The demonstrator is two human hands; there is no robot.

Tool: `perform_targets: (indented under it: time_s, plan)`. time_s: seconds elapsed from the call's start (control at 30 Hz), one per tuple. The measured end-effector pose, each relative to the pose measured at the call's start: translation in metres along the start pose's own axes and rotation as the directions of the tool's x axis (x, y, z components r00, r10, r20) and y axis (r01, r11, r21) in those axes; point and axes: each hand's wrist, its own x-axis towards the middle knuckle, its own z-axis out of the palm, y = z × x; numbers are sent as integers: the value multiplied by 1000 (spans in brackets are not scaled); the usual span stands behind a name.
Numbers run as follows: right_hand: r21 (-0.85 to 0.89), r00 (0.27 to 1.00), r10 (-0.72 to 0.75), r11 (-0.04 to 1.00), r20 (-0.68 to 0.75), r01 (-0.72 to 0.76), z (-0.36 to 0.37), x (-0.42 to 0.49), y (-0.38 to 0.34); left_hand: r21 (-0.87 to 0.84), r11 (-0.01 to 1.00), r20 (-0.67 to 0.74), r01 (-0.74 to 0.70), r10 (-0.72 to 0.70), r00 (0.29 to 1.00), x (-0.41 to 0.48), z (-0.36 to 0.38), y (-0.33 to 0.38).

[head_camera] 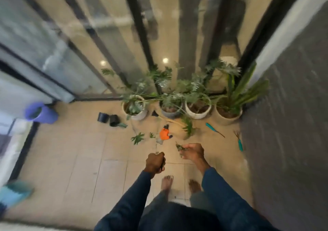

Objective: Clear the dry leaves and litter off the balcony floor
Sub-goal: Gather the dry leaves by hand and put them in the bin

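Note:
I stand barefoot on the tan tiled balcony floor (85,168). My left hand (155,162) is curled in a fist round a thin stem or handle that runs up toward the floor litter; what it is stays blurred. My right hand (192,151) pinches a small bunch of green leaves (179,147). Cut green leaves (138,138) and a longer leafy stem (189,127) lie on the tiles ahead, next to an orange and black glove (164,133).
Several potted plants (197,109) line the glass doors. Two small black pots (108,119) lie tipped at the left. A purple container (41,113) stands at far left. Teal-handled tools (213,129) (240,143) lie near the grey wall (287,124).

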Motion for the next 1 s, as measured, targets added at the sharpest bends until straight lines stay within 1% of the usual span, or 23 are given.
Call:
perform_targets:
  time_s: [0.07, 0.1, 0.13, 0.17, 0.27, 0.33, 0.43, 0.5, 0.63, 0.73, 0.83, 1.0]
  plan:
    - [-79, 997, -33, 996, 75, 39, 24, -2, -7, -104, 994, -57, 18, -24, 998, -5, -22, -14]
    - [-124, 991, -36, 991, 130, 53, 40, -5, -13, -183, 983, -90, 34, -51, 995, -8, -35, -26]
    - [-141, 987, -38, 988, 156, 60, 52, -9, -18, -246, 968, -94, 48, -73, 993, -8, -45, -37]
    - [-178, 979, -52, 980, 196, 88, 68, -19, -29, -326, 944, -116, 57, -100, 988, -10, -56, -48]
    - [-234, 950, -84, 959, 302, 159, 111, -38, -49, -484, 872, -155, 68, -162, 974, -11, -85, -77]
    - [-277, 925, -85, 940, 371, 197, 144, -45, -53, -578, 813, -171, 67, -200, 965, -10, -108, -99]
    - [-334, 904, -70, 915, 422, 226, 200, -47, -60, -671, 741, -188, 43, -225, 956, -6, -152, -119]
    - [-375, 897, -63, 894, 437, 245, 248, -48, -64, -712, 702, -209, 22, -241, 948, 4, -190, -133]
    - [-385, 871, -71, 878, 485, 286, 346, -67, -78, -761, 649, -240, -19, -255, 937, 14, -276, -156]
    - [-396, 845, -72, 860, 530, 322, 422, -83, -82, -753, 657, -258, -18, -270, 928, 19, -342, -176]
    - [-384, 817, -54, 864, 575, 327, 496, -96, -87, -769, 639, -265, -13, -300, 916, 33, -409, -198]
    - [-379, 780, -54, 852, 624, 362, 592, -104, -107, -786, 616, -296, -49, -305, 905, 58, -505, -209]
